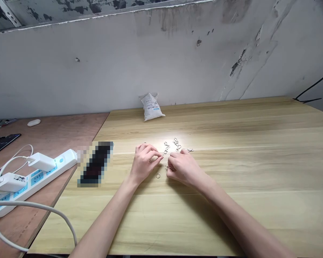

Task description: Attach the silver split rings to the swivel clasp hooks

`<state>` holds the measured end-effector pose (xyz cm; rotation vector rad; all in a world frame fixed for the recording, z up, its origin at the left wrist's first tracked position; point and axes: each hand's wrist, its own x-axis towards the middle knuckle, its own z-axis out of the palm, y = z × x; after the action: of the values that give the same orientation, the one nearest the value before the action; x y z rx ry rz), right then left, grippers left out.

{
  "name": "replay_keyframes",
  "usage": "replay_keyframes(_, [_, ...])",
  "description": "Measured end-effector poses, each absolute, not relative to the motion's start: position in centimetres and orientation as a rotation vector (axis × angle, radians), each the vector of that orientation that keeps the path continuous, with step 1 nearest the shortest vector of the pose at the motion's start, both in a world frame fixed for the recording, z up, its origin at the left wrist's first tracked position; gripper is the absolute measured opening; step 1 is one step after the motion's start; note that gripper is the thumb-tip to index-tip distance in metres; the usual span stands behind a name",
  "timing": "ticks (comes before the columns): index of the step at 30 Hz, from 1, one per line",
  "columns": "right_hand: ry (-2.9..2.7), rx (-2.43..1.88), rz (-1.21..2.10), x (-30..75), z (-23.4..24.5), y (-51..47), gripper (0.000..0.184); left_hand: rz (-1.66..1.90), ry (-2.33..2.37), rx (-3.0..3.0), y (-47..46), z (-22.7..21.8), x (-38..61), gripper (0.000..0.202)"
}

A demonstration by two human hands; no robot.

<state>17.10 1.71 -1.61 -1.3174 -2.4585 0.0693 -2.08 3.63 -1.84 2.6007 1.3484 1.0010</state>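
My left hand (145,159) rests over the wooden table, its thumb and fingertips pinched together on a tiny bit of metal too small to name. A thin ring (150,161) shows at one of its fingers. Close by on the right, my right hand (183,167) is curled closed, and a small metal clasp (168,167) pokes out from its fingers. Just beyond the hands lie linked metal clasps and rings (166,147), a second cluster of clasps (177,144) and another clasp (190,150). Between my wrists, a loose split ring (158,176) lies flat.
A white printed packet (151,106) stands against the wall. Left of my hands is a blurred dark rectangle (96,164). A white power strip (66,157) with plugged-in chargers and a looping cable (56,211) occupies the left side, partly on a brown board (78,125).
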Motion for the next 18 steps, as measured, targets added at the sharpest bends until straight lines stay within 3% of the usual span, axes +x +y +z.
replay_keyframes(7, [-2.36, -1.223, -0.123, 17.17, -0.87, 1.76, 0.021, 1.04, 1.387, 2.689, 3.57, -1.79, -1.96, 0.012])
replay_keyframes(18, [-2.367, -1.258, -0.09, 17.59, -1.07, 1.99, 0.022, 1.119, 1.245, 2.599, 3.23, -1.78, -1.59, 0.01])
